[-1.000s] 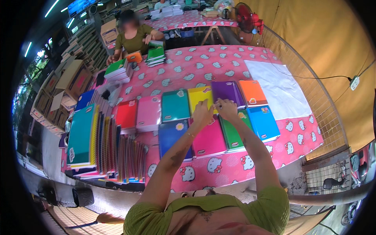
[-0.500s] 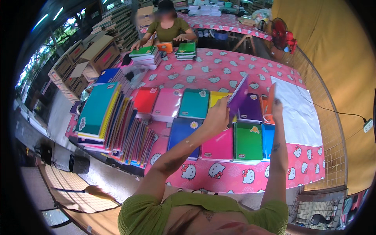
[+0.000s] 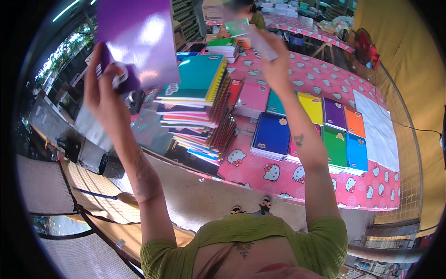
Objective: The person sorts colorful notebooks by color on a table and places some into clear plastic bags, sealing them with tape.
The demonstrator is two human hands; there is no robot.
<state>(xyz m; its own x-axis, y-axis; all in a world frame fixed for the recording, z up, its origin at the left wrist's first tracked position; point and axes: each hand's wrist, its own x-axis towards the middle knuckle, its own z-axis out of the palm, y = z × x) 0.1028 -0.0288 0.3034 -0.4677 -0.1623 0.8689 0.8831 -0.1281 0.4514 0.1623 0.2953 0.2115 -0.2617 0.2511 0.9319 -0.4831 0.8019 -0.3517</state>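
Up at the left, my left hand (image 3: 104, 90) grips a glossy purple notebook (image 3: 144, 37), raised above table height. A darker purple flap with a sticker shows by the fingers. My right hand (image 3: 276, 65) is lifted over the far part of the table, closed on a thin pale piece (image 3: 264, 44) too blurred to name. Below my right arm lie notebook stacks in two rows, among them blue (image 3: 272, 134), green (image 3: 334, 146), light blue (image 3: 357, 152), yellow (image 3: 310, 108), purple (image 3: 334, 113), orange (image 3: 354, 122) and pink (image 3: 252, 98).
A tall pile of spiral notebooks topped with teal (image 3: 193, 76) stands at the table's left. Across the table, a person (image 3: 257, 21) sits behind green notebooks (image 3: 222, 43). White cloth (image 3: 376, 128) covers the right end of the pink tablecloth (image 3: 272, 172). A red fan (image 3: 364, 49) stands beyond.
My left hand has swung left and up with the purple notebook. The right hand has left the orange notebook and risen toward the far side. My view has turned left.
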